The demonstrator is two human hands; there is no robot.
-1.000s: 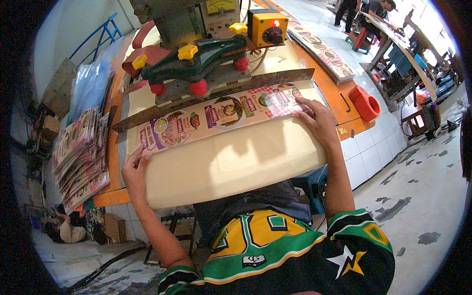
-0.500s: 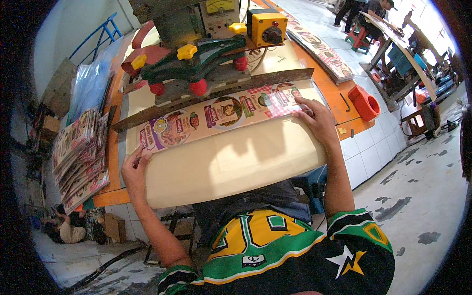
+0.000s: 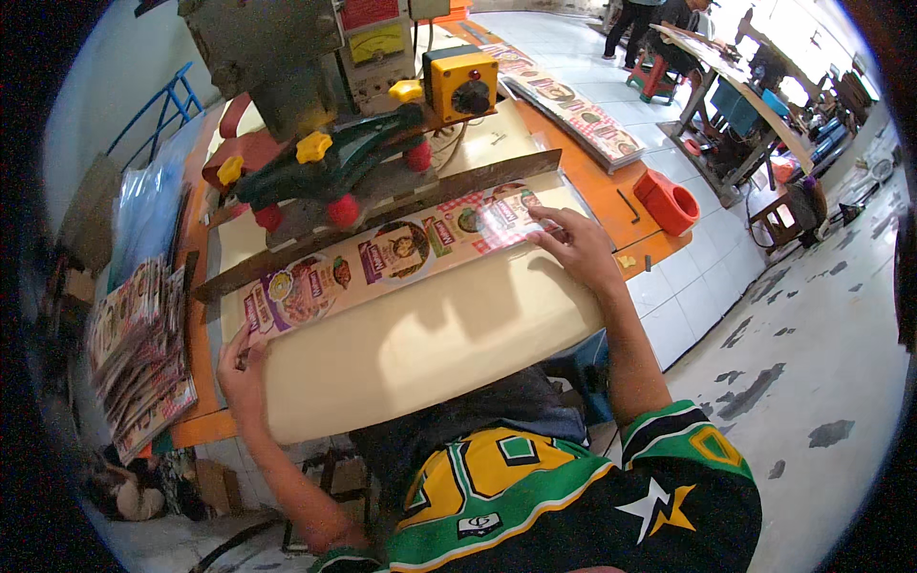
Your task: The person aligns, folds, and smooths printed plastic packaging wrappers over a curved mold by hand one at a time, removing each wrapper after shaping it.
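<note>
A long printed strip (image 3: 349, 277), glossy and covered with food pictures and a red checked pattern, lies flat along the front of a metal bar (image 3: 382, 224) on a press-like machine. At the strip's left end, my left hand (image 3: 243, 380) has its thumb and fingers closed on the edge. My right hand (image 3: 578, 250) pinches the right end between thumb and fingers. Beneath the strip, a cream-coloured sheet (image 3: 420, 353) covers the work surface and curves down at its near edge. The bar stands just behind the strip, and I cannot tell whether it touches the strip.
Above the bar sit the machine's dark green bracket (image 3: 334, 162) with yellow knobs and a yellow control box (image 3: 460, 84). Printed strips are piled at left (image 3: 143, 353) and far right (image 3: 578, 110). A red holder (image 3: 667, 202) and a hex key (image 3: 628, 205) lie on the orange table (image 3: 583, 181).
The whole view has shifted, so the machine and table appear further left and lower. Both hands keep hold of the strip's ends, and the strip stays in about the same place along the bar.
</note>
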